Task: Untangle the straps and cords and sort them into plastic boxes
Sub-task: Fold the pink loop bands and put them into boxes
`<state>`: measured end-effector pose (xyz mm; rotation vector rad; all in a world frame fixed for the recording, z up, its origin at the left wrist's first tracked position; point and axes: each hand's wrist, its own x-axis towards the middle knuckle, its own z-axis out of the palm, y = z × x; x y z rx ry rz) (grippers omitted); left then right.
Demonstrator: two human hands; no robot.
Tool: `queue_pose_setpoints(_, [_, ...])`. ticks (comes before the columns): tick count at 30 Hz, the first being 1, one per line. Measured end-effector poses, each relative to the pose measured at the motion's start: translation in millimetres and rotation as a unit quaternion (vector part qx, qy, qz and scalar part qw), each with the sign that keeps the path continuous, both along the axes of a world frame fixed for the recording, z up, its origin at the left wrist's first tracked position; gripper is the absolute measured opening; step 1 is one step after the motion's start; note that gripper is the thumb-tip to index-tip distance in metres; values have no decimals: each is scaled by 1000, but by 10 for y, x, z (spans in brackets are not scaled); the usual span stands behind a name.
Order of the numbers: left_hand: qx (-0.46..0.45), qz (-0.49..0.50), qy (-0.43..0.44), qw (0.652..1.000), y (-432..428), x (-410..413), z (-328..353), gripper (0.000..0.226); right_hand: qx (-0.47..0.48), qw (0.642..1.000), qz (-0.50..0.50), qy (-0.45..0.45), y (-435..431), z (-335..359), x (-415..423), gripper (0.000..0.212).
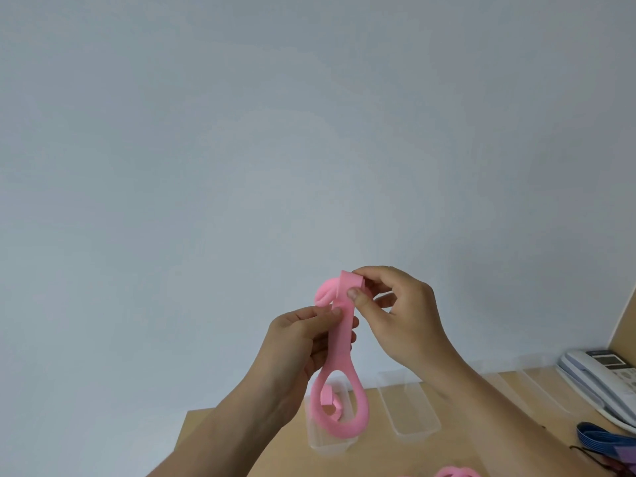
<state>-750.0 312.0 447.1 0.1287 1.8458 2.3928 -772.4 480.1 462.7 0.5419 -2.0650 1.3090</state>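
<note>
A pink strap (340,342) hangs in the air in front of the pale wall, its lower loop dangling over a clear plastic box (318,442) on the wooden table. My left hand (299,342) pinches the strap at mid height. My right hand (395,315) pinches the folded upper end between thumb and forefinger. A second clear plastic box (409,404) stands just right of the first. More pink strap (454,472) lies at the bottom edge. A bundle of blue straps (599,438) with a dark cord (585,454) lies at the lower right.
Further clear boxes (537,383) stand behind my right forearm. A white desk telephone (605,380) sits at the far right, against a wooden panel. The table's (213,428) left edge runs just below my left forearm.
</note>
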Motion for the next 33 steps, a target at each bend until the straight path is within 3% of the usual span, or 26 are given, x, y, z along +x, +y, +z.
queue_pose_setpoints(9, [16, 30, -12, 999, 44, 75, -8, 22, 24, 995, -13, 91, 5, -64, 20, 25])
queue_pose_setpoints(13, [1, 30, -34, 999, 40, 109, 27, 34, 40, 991, -21, 127, -14, -105, 35, 25])
queue_pose_setpoints(24, [-54, 7, 16, 998, -33, 164, 68, 51, 123, 969, -48, 208, -47, -107, 111, 22])
queue_pose_setpoints(29, [-63, 11, 35, 997, -143, 108, 59, 16, 105, 985, 23, 137, -32, -70, 146, 14])
queue_pose_setpoints(33, [-112, 2, 75, 991, -185, 87, 79, 25, 132, 990, 53, 16, -8, 15, 77, 26])
